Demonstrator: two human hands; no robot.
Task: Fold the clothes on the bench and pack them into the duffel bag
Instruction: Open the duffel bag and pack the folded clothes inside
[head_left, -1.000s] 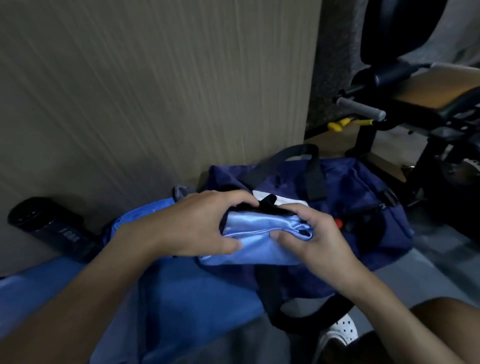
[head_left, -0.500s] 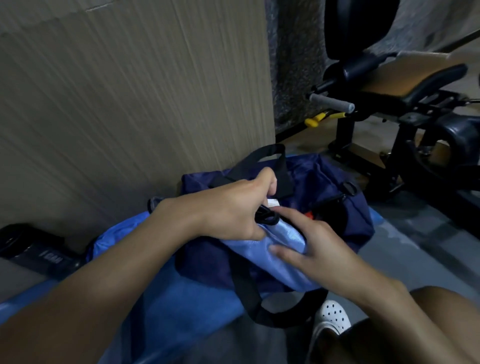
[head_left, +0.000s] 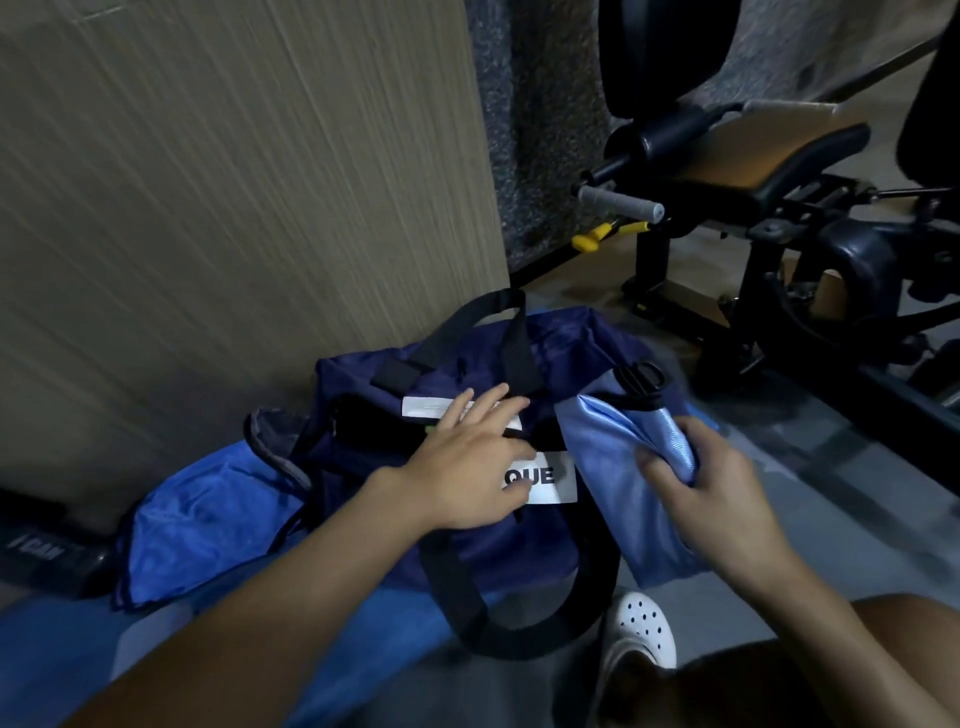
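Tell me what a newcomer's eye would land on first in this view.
The navy duffel bag sits at centre, its white QUE label partly covered by the left grip, fingers spread flat across the bag's top. Just right of it, the right grip clutches a shiny light blue garment bunched against the bag's end. A bright blue cloth lies at left, and a gym machine fills the upper right.

Left hand: palm down, fingers straight and spread. Left forearm bare, reaching in from lower left. Right hand: fingers and thumb curled, gripping fold of light-blue cloth. Right forearm bare, entering from lower right.
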